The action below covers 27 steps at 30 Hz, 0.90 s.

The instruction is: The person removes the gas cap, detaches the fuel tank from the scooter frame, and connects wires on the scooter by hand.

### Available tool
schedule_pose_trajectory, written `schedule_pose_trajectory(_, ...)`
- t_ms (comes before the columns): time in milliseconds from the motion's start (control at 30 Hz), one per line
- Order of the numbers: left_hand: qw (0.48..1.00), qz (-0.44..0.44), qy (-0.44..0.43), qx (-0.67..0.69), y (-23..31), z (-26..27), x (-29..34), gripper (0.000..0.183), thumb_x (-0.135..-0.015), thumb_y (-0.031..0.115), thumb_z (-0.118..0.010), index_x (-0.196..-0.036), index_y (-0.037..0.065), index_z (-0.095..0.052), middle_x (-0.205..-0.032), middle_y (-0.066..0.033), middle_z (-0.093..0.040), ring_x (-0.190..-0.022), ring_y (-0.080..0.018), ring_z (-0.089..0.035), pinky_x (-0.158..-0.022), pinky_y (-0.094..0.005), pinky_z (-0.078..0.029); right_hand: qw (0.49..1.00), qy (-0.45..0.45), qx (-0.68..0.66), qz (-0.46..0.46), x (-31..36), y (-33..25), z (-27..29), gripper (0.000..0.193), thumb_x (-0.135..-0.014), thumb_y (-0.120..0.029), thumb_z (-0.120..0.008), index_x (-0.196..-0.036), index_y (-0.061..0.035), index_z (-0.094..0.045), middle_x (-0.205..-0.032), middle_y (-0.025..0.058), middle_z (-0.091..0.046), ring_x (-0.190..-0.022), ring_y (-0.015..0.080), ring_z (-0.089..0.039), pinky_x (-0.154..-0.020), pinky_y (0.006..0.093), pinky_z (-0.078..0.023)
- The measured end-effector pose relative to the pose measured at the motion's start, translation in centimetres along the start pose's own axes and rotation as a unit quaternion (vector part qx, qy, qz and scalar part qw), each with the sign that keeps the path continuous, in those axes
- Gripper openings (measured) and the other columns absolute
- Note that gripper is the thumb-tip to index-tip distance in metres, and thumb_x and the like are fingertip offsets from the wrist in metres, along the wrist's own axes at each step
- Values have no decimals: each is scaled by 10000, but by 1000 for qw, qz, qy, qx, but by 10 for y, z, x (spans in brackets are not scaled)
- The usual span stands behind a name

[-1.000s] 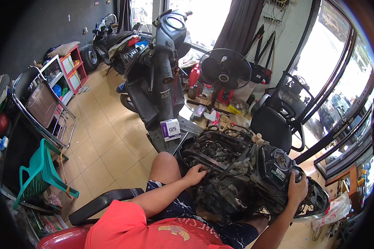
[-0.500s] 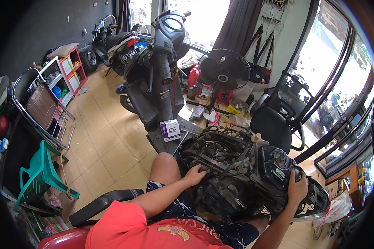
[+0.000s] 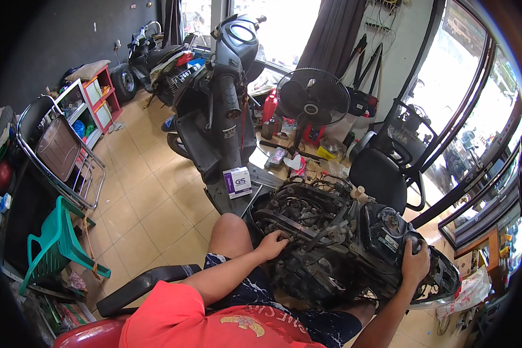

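A partly stripped scooter (image 3: 307,232) stands in front of me, its engine bay and wiring uncovered. My left hand (image 3: 272,245) is closed at the near edge of its frame, the fingers curled in against a part I cannot make out. Toward the rear sits a dusty black fuel tank (image 3: 383,232). Beside its right edge, my right hand (image 3: 416,262) is closed around a small black part (image 3: 416,245), whose kind does not show clearly. A white and purple box (image 3: 238,182) rests on the footboard, close to a metal bar-like tool (image 3: 253,198).
Beyond the scooter stand a black fan (image 3: 313,97) and a black office chair (image 3: 380,174). Loose parts and bottles lie on the floor there. At left are a green plastic chair (image 3: 61,243) and a folding chair (image 3: 58,145). Another motorcycle (image 3: 159,61) is parked at the back.
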<state>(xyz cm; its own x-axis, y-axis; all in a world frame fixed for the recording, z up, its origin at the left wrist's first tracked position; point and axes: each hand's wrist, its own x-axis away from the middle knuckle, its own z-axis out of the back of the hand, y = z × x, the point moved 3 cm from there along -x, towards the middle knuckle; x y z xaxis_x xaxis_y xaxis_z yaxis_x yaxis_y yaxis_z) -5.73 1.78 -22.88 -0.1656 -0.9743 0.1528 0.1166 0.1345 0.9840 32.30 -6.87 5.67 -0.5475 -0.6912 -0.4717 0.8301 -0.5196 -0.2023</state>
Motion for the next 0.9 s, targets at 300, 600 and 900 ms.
schedule_pose_trajectory(300,1000,7,-3,-15,7,0,2,233,-922,179,-630,-1083,12,-657,-888,-56,-678,-795,-132,-619,-740,-300,-504,1000,6,-12,4,0,1,1,574,-903,-482,-636,-1214,0,-643,-1142,236,-688,-1059,406,-656,-910,468,-504)
schedule_pose_trajectory(600,1000,-1,7,-15,3,3,2,227,-921,187,-632,-1068,16,-657,-867,-57,-673,-784,-132,-622,-732,-303,-505,1000,1,-13,6,0,-2,0,569,-901,-486,-637,-1198,-2,-647,-1125,233,-690,-1047,406,-657,-894,474,-508)
schedule_pose_trajectory(900,996,-58,19,-58,-14,-4,-9,220,-934,181,-643,-1071,10,-658,-866,-50,-670,-765,-129,-617,-689,-291,-505,1000,10,0,-14,1,6,8,591,-885,-508,-646,-1194,-4,-659,-1130,228,-694,-1056,395,-663,-906,466,-518)
